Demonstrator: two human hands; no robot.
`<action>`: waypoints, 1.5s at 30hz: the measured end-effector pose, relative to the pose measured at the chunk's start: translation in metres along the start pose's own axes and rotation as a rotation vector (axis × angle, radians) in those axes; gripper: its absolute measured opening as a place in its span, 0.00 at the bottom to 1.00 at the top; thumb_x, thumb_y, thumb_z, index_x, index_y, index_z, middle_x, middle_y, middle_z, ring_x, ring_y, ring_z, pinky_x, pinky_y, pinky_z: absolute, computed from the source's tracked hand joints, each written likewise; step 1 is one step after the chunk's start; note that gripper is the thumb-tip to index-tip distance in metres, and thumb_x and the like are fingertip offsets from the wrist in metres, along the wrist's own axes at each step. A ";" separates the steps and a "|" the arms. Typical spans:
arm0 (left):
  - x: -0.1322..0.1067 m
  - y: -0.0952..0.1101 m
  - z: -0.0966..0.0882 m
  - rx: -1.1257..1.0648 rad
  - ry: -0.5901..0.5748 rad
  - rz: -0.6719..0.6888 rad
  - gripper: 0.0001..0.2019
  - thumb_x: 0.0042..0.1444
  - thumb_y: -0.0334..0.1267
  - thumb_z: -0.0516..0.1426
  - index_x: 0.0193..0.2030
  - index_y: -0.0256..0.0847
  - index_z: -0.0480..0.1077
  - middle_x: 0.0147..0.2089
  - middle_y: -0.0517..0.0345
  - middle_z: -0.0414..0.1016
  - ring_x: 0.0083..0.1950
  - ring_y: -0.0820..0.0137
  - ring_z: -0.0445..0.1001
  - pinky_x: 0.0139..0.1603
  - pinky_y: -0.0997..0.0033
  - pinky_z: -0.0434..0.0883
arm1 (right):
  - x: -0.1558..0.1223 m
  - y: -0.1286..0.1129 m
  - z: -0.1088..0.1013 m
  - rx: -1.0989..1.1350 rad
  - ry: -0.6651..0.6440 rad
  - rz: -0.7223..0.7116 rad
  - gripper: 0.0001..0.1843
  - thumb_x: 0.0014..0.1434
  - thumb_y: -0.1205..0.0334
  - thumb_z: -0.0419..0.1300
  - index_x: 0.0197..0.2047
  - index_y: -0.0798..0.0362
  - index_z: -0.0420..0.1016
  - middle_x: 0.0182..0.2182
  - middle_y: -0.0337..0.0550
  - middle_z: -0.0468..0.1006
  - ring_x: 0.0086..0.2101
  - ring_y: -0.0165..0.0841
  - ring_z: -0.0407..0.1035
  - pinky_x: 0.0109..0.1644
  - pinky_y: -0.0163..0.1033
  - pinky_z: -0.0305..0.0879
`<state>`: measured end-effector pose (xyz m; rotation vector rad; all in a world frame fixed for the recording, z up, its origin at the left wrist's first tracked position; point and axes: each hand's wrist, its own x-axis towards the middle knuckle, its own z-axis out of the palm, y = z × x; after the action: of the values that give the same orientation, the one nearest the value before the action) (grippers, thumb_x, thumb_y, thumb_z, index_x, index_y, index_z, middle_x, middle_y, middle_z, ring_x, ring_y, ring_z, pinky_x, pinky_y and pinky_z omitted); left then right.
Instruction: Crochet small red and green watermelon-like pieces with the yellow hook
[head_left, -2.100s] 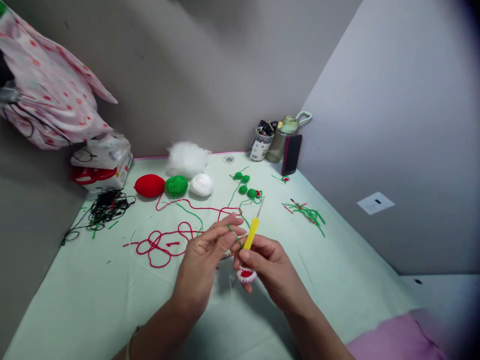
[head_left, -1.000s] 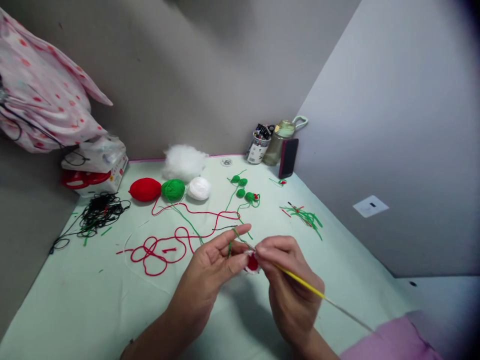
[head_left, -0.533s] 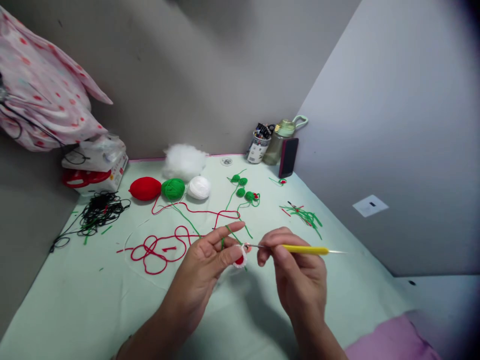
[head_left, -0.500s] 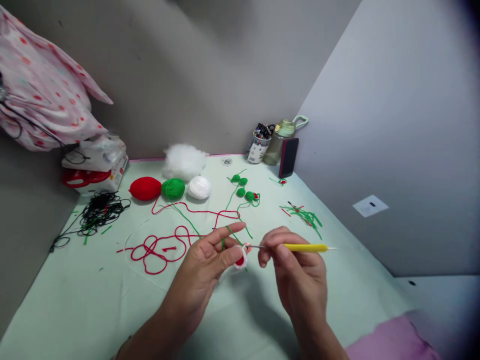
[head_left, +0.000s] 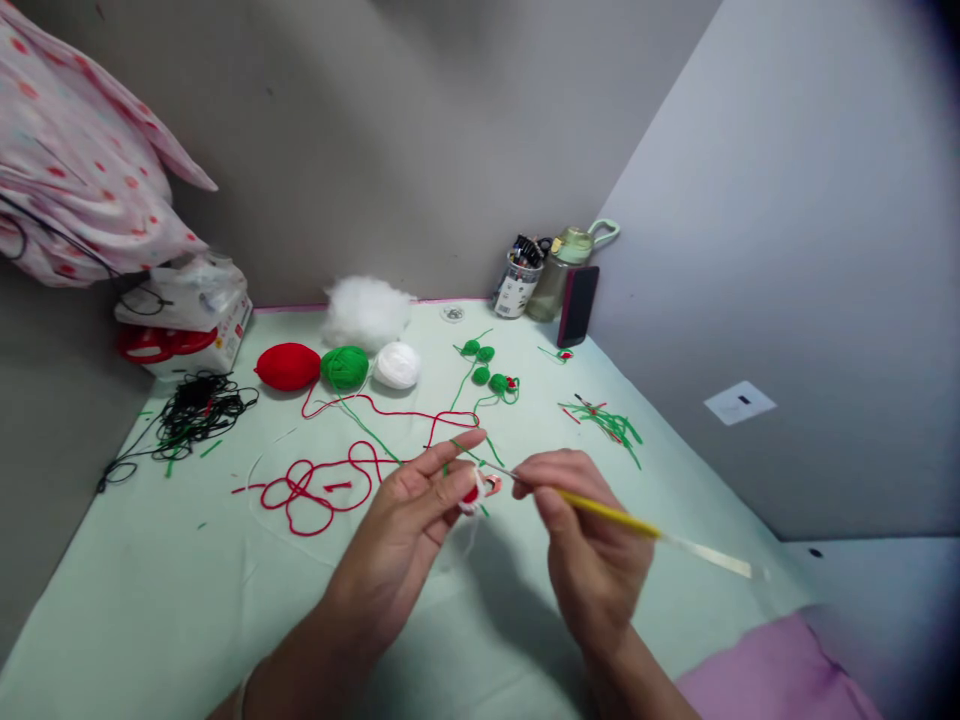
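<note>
Here, the piece: a small crochet round (head_left: 474, 495), red in the middle with a white rim, is held above the table cover (head_left: 150, 600), well in front of the green yarn ball (head_left: 344, 367) on the person's side.
Left hand (head_left: 409, 525): pinches the crochet round between thumb and fingers, with the forefinger stretched out and a green strand (head_left: 457, 446) lying over it.
Right hand (head_left: 592, 540): clasps the yellow crochet hook (head_left: 604, 514), its metal tip at the round's rim (whether it has caught the strand is too small to tell).
Progress: the red centre and white border look finished. Green appears barely begun at the edge, so most of any green work seems left to do.
Beside the green yarn ball: a red yarn ball (head_left: 287, 365) is on its left and a white yarn ball (head_left: 397, 364) on its right, with a puff of white stuffing (head_left: 365, 312) just behind.
In front of it: loose red yarn (head_left: 322, 485) lies in loops.
Right of it: a cluster of green crocheted pieces (head_left: 484, 365), with green clippings (head_left: 611, 425) farther out.
Left of it: a black yarn tangle (head_left: 196, 412), well apart.
Behind it, to the right, in the corner: a pen cup (head_left: 515, 285), a bottle (head_left: 562, 270) and a phone (head_left: 577, 305).
</note>
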<state>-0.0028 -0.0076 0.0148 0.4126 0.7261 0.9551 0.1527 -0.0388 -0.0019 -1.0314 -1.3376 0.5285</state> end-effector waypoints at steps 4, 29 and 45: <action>-0.002 0.001 0.000 0.077 0.016 0.098 0.17 0.52 0.36 0.74 0.50 0.45 0.85 0.32 0.64 0.75 0.35 0.76 0.73 0.43 0.76 0.70 | 0.013 -0.003 0.000 0.380 -0.017 0.204 0.08 0.69 0.60 0.65 0.41 0.45 0.87 0.34 0.43 0.79 0.30 0.32 0.71 0.35 0.40 0.70; -0.001 -0.015 0.003 0.125 0.045 0.150 0.30 0.50 0.34 0.75 0.61 0.44 0.76 0.34 0.65 0.79 0.37 0.74 0.77 0.46 0.73 0.74 | 0.005 0.004 0.011 0.305 -0.099 0.278 0.07 0.66 0.61 0.69 0.42 0.41 0.90 0.38 0.44 0.83 0.37 0.34 0.76 0.36 0.36 0.75; 0.000 -0.004 -0.005 0.199 -0.086 0.048 0.22 0.51 0.41 0.75 0.54 0.49 0.83 0.38 0.62 0.80 0.42 0.72 0.75 0.50 0.70 0.70 | 0.009 0.013 0.007 0.533 -0.085 0.402 0.03 0.58 0.56 0.76 0.37 0.43 0.90 0.34 0.41 0.82 0.36 0.31 0.75 0.37 0.33 0.71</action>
<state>-0.0034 -0.0096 0.0086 0.6439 0.7381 0.9076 0.1511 -0.0232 -0.0085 -0.8326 -0.9761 1.1713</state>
